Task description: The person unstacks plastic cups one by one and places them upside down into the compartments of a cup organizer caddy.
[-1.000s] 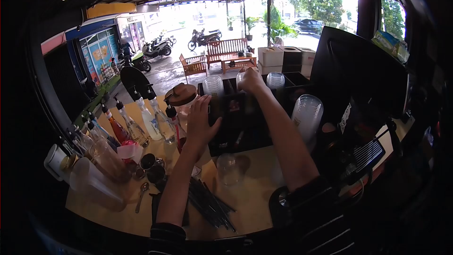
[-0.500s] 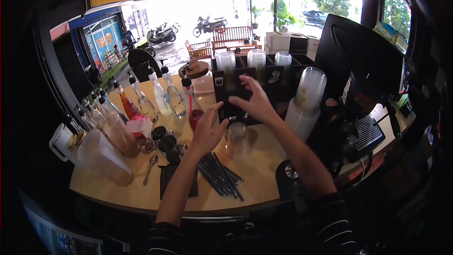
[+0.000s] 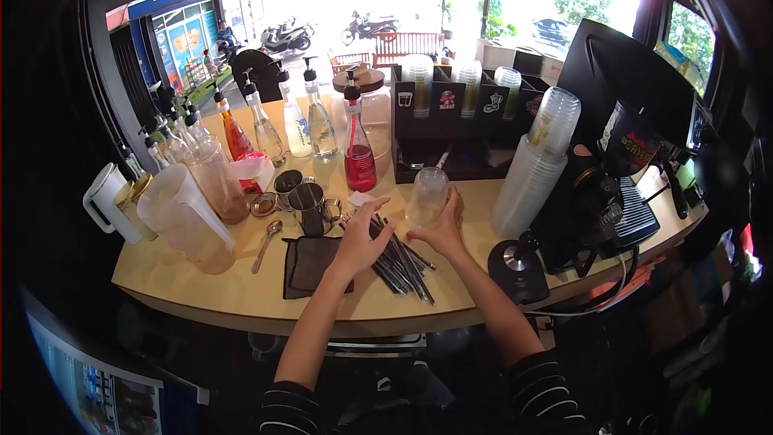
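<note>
A clear plastic cup (image 3: 428, 193) stands upside down on the wooden counter, in front of the black organizer. My right hand (image 3: 441, 229) curves round its lower right side, the thumb across the front and the fingers along the right. My left hand (image 3: 362, 240) hovers left of the cup, fingers bent and apart, with nothing in it. Below and between the hands lie several black wrapped straws (image 3: 403, 270). Left of them are a dark folded cloth (image 3: 314, 262) and a metal pitcher (image 3: 310, 208). A pump bottle of red syrup (image 3: 360, 157) stands behind my left hand.
The black organizer (image 3: 451, 133) holds stacked cups at the back. A tall cup stack (image 3: 527, 189) and a coffee machine (image 3: 624, 153) stand right, near a tamper (image 3: 515, 262). Pump bottles (image 3: 266, 133), a plastic jug (image 3: 189, 221) and a spoon (image 3: 266, 248) are left.
Both hands have come down from in front of the organizer towards the counter. The right hand has reached the upside-down cup; the left is now near the straws. The camera view has shifted.
</note>
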